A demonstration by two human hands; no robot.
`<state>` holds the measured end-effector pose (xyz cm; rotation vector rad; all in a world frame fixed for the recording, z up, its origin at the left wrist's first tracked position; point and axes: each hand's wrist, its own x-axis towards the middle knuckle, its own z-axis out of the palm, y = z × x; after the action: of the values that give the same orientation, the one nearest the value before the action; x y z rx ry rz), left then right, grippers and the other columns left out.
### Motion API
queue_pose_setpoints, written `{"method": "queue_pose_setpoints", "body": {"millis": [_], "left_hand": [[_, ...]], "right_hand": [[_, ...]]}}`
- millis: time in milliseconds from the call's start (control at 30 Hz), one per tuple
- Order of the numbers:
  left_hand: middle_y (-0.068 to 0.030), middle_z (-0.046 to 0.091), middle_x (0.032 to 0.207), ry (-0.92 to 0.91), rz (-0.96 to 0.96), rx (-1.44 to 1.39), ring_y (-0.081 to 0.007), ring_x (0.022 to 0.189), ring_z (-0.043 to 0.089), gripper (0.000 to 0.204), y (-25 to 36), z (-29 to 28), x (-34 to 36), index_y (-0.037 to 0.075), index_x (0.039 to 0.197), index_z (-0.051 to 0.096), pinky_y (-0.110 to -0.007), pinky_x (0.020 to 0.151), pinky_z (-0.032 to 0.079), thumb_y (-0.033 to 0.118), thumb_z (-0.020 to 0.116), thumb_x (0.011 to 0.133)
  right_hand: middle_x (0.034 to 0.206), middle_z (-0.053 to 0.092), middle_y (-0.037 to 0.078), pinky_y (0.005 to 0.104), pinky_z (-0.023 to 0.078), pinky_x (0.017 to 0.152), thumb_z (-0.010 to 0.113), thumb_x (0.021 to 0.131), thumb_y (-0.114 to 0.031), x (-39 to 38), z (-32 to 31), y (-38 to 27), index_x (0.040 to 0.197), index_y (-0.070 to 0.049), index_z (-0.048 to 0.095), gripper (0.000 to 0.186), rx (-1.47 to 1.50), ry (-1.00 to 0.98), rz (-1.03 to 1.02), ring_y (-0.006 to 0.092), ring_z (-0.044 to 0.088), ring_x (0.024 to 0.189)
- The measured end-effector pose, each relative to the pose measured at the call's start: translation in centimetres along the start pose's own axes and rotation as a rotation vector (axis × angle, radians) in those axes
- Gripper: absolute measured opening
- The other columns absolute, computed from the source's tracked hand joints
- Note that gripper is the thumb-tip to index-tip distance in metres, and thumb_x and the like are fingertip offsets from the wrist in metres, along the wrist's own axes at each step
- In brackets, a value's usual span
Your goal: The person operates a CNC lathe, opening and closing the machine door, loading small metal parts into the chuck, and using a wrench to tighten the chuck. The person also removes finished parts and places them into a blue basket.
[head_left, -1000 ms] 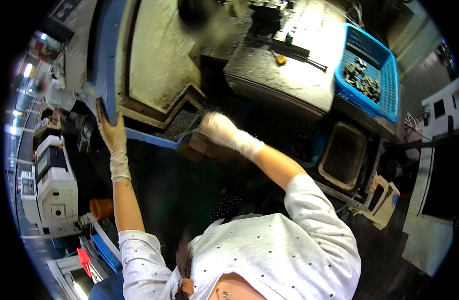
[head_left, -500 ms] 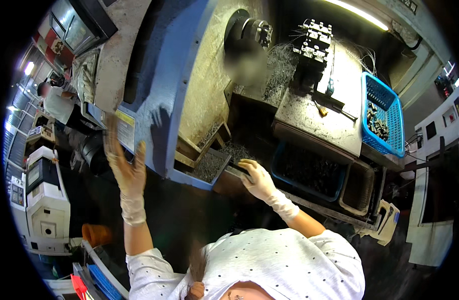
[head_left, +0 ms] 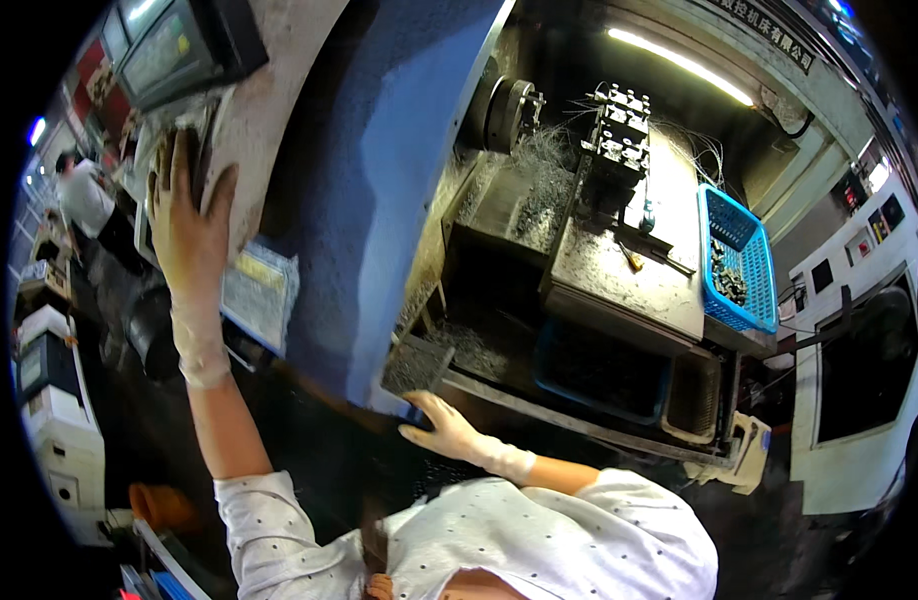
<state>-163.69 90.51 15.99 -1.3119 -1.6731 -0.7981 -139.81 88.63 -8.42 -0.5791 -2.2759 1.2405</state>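
Note:
My left hand (head_left: 191, 235), in a thin whitish glove with soiled fingertips, is stretched up over the covered lower part of the control panel (head_left: 211, 125). Its fingers are extended and hold nothing I can see; whether they touch the panel I cannot tell. Next to that wrist is a pale label plate (head_left: 262, 290). My right hand (head_left: 447, 432), gloved too, lies by the lower corner of the blue machine door (head_left: 364, 200), thumb and fingers apart, without anything in it. Inside the machine are a round chuck (head_left: 509, 115) and a tool block (head_left: 619, 135).
A blue plastic basket (head_left: 762, 290) with small metal parts stands right of the worktable (head_left: 604, 285), where a brush (head_left: 631, 258) lies. Metal shavings (head_left: 549, 205) cover the machine bed. Darker bins (head_left: 694, 400) sit below. Another person (head_left: 87, 205) stands far left.
My left hand has risen up and left to the control panel. My right hand has moved down and left. The view has shifted, and more of the blue door shows.

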Motion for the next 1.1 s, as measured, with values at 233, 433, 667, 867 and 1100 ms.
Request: {"method": "queue_pose_setpoints", "body": {"millis": [233,433,667,867,1100], "left_hand": [[-0.0138,0.026,0.118,0.155,-0.141,0.027,-0.0267,0.111,0.02,0.052,0.2,-2.2,-4.7,0.007,0.116,0.024,-0.045,0.089,0.005,0.028,0.044,0.073],[-0.011,0.021,0.121,-0.433,-0.628,0.623,-0.0251,0.111,0.021,0.055,0.8,-13.8,-27.5,0.011,0.117,0.024,-0.042,0.087,0.018,0.028,0.047,0.07],[-0.0135,0.013,0.123,-0.564,-1.483,1.135,-0.0273,0.113,0.013,0.065,8.8,-35.8,-51.1,0.01,0.118,0.017,-0.043,0.088,0.015,0.027,0.052,0.066],[-0.0135,0.014,0.123,-0.341,-1.214,1.425,-0.0268,0.114,0.012,0.065,3.0,-47.1,-43.8,0.009,0.118,0.019,-0.04,0.091,0.011,0.022,0.052,0.064],[-0.0118,0.014,0.123,-0.114,-1.021,1.628,-0.0253,0.114,0.012,0.063,-3.3,-57.3,-42.3,0.008,0.117,0.02,-0.04,0.091,0.01,0.022,0.051,0.065]], "right_hand": [[0.093,0.047,0.017,0.0319,0.038,0.073,0.056,0.064,-0.033,1.9,0.7,1.3,0.091,0.002,0.045,0.046,-0.095,0.055,-0.036,0.0293,0.045,0.085],[0.095,0.045,0.016,0.0316,0.036,0.074,0.055,0.064,-0.027,-0.8,-2.0,0.7,0.094,0.001,0.043,0.043,-0.004,0.101,-0.032,0.0278,0.043,0.088],[0.106,0.035,0.015,0.0316,0.029,0.081,0.052,0.065,-0.013,-12.8,-5.4,3.8,0.106,0.002,0.031,0.048,-0.026,0.245,0.455,0.0241,0.034,0.098],[0.111,0.031,0.015,0.0316,0.026,0.084,0.05,0.066,-0.004,-11.2,-0.8,3.0,0.111,0.002,0.025,0.052,-0.046,0.106,0.642,0.0222,0.029,0.103],[0.106,0.035,0.014,0.032,0.027,0.083,0.049,0.065,-0.002,0.1,19.0,-4.3,0.106,0.0,0.031,0.045,-0.065,-0.42,0.26,0.0231,0.033,0.1]]}}
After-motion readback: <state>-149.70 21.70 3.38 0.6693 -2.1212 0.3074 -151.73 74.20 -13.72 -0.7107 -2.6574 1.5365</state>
